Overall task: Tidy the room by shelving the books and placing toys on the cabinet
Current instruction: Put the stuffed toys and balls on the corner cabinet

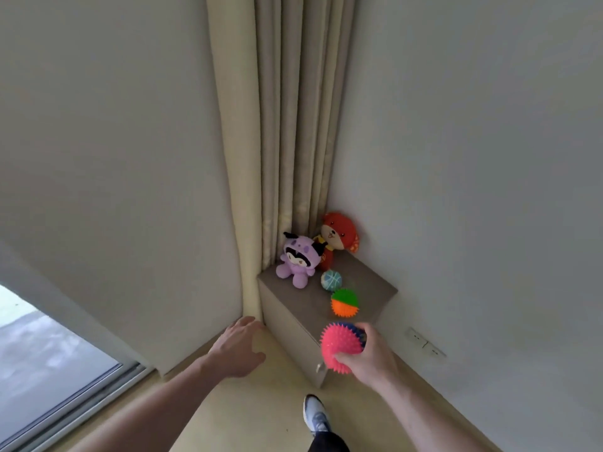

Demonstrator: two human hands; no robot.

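A pink spiky ball (341, 349), rubbery w/ soft spikes and a blue patch on its far side, is gripped in the right hand (367, 355), fingers curled round it, just over the near corner of the cabinet (293, 324). The left hand (239, 349) is held spread and relaxed, nothing in it, low beside the cabinet's left front. On the cabinet's flat beige top, a row is formed: orange-green spiky ball (345, 302) nearest the right hand, then a small round teal ball (331, 279), then a purple plush (297, 261) seated upright, facing the camera. A red plush (337, 238) is propped upright in the corner behind, touching the wall. Pleated cream curtain (293, 125) hangs behind.
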